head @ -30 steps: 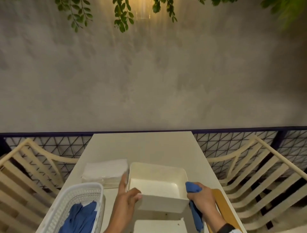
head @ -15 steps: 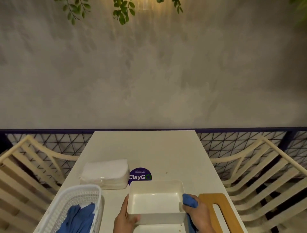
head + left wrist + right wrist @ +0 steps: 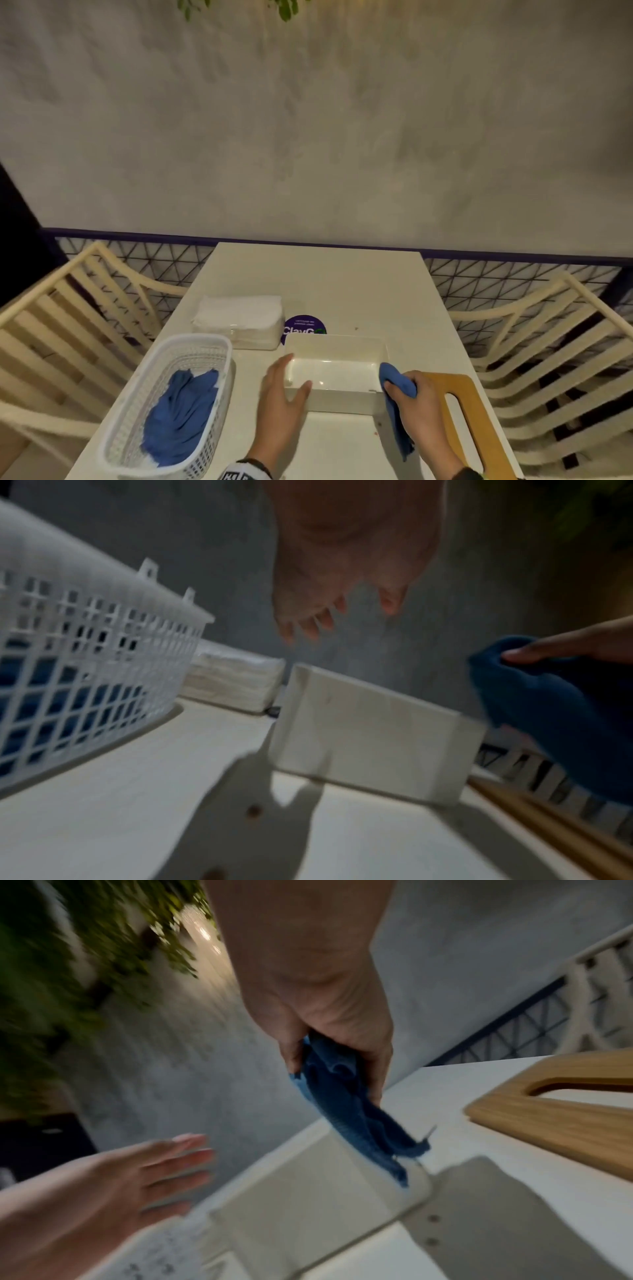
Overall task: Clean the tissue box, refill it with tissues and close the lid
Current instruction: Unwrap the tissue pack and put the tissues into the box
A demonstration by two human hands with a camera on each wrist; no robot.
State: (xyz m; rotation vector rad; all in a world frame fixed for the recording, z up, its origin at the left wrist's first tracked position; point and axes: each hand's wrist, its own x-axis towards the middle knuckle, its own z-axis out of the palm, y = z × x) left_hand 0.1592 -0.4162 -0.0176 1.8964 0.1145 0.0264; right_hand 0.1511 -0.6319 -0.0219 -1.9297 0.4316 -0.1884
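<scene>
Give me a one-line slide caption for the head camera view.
Left hand steadies the empty white tissue box while right hand grips a blue cloth at its right wall.

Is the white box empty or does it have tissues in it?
Empty. The white box shows only its bare bottom; the tissues sit stacked beside it on the table.
</scene>
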